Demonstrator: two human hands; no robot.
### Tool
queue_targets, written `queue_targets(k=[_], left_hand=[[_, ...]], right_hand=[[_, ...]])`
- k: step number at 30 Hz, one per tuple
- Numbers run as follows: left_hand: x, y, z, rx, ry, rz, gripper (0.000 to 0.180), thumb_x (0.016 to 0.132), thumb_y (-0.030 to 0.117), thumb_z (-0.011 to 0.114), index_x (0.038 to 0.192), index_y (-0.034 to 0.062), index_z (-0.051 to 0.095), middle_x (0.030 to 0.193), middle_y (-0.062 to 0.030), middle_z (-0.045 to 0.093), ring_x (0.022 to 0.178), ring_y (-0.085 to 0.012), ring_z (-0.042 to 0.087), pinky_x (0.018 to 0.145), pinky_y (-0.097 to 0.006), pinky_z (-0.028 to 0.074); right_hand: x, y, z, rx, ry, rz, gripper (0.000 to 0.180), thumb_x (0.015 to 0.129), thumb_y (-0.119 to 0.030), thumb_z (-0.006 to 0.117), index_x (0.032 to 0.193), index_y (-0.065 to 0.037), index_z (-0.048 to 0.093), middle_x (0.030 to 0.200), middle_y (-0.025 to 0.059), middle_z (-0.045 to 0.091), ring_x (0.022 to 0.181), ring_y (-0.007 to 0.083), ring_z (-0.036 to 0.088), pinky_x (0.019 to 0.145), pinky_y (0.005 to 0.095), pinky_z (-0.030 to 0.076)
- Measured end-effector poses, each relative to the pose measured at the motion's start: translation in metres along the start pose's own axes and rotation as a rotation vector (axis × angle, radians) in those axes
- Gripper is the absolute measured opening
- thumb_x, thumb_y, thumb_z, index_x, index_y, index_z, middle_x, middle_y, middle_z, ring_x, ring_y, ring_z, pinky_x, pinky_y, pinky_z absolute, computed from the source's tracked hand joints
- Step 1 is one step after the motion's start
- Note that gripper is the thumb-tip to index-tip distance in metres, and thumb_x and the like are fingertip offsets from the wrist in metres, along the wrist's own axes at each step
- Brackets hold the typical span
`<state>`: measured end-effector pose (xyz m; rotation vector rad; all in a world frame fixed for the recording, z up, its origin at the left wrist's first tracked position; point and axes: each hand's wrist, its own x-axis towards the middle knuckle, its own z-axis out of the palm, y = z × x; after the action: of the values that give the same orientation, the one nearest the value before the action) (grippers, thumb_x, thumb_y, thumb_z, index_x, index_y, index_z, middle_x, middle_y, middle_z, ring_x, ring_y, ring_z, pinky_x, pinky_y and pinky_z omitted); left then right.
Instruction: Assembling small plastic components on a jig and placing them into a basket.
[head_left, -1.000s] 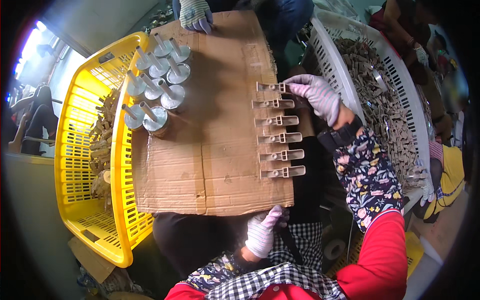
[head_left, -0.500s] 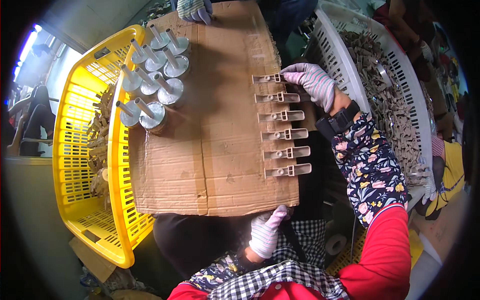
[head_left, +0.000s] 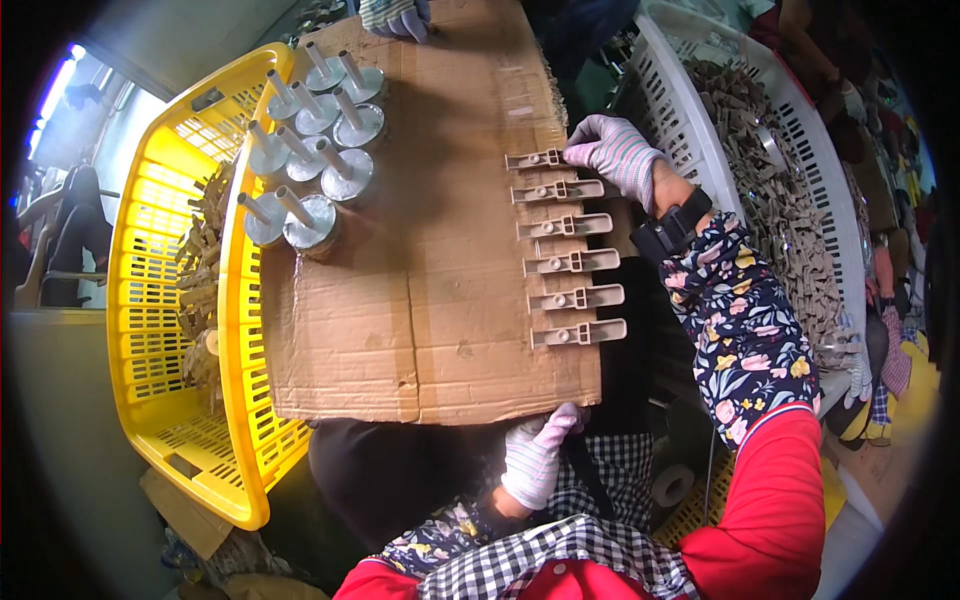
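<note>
Cardboard, brown and creased, forms a flat sheet serving as the worktop across the person's lap. Nearest, the left hand, in a pale striped glove, grips the sheet's near edge, fingers curled over the rim. Along the right edge, six grey plastic strips lie in a column, each parallel to the near edge and overhanging the right side slightly. The right hand, also gloved, rests its fingertips on the farthest strip at the top of the column, fingers narrowly pinched; whether it grips or only touches is hard to tell. At the far left corner stand eight or so round metal discs with upright stems, clustered together. A yellow basket sits left of the sheet, a white basket of grey parts right. Another person's gloved hand touches the far edge.
</note>
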<state>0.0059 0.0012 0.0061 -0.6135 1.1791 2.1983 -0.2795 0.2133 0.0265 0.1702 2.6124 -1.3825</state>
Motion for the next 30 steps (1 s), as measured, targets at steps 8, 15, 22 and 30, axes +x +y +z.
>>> queue_targets(k=[8,15,22,30], left_hand=[[0.010,-0.010,-0.005,-0.104,-0.049,0.068,0.024,0.086,0.023,0.062,0.094,0.0003,0.066,0.089,-0.0057,0.066,0.078,-0.0114,0.058,0.074,-0.025,0.046],[0.015,-0.016,-0.003,-0.218,-0.039,0.078,0.016,0.084,0.020,0.065,0.084,0.0035,0.068,0.075,0.0026,0.062,0.067,-0.0048,0.051,0.060,-0.020,0.040],[0.027,-0.020,-0.013,-0.698,-0.517,-0.243,0.032,0.095,0.019,0.036,0.116,0.0006,0.051,0.110,-0.0133,0.059,0.083,-0.0224,0.062,0.078,-0.033,0.052],[0.093,-0.111,-0.029,-0.915,-0.326,-0.068,0.050,0.096,0.036,0.020,0.133,0.0084,0.039,0.131,-0.0098,0.046,0.124,-0.0249,0.040,0.106,-0.036,0.029]], right_hand=[[-0.006,-0.021,-0.010,-0.525,-0.003,-0.085,0.043,0.071,-0.034,0.067,0.100,-0.004,0.059,0.099,0.0173,0.063,0.094,0.0289,0.060,0.084,0.0338,0.045],[-0.054,-0.183,0.108,-0.423,-0.082,-0.474,0.050,0.073,-0.035,0.066,0.109,-0.002,0.056,0.099,0.0172,0.061,0.091,0.0277,0.061,0.080,0.0350,0.048],[-0.059,-0.204,0.218,-0.424,0.129,-0.264,0.028,0.082,-0.030,0.058,0.103,-0.012,0.062,0.120,0.0147,0.051,0.113,0.0331,0.045,0.092,0.0404,0.039],[-0.170,-0.174,0.201,-1.104,-0.363,-0.411,0.043,0.078,-0.032,0.063,0.116,-0.016,0.053,0.134,0.0209,0.037,0.125,0.0426,0.033,0.097,0.0585,0.028]])
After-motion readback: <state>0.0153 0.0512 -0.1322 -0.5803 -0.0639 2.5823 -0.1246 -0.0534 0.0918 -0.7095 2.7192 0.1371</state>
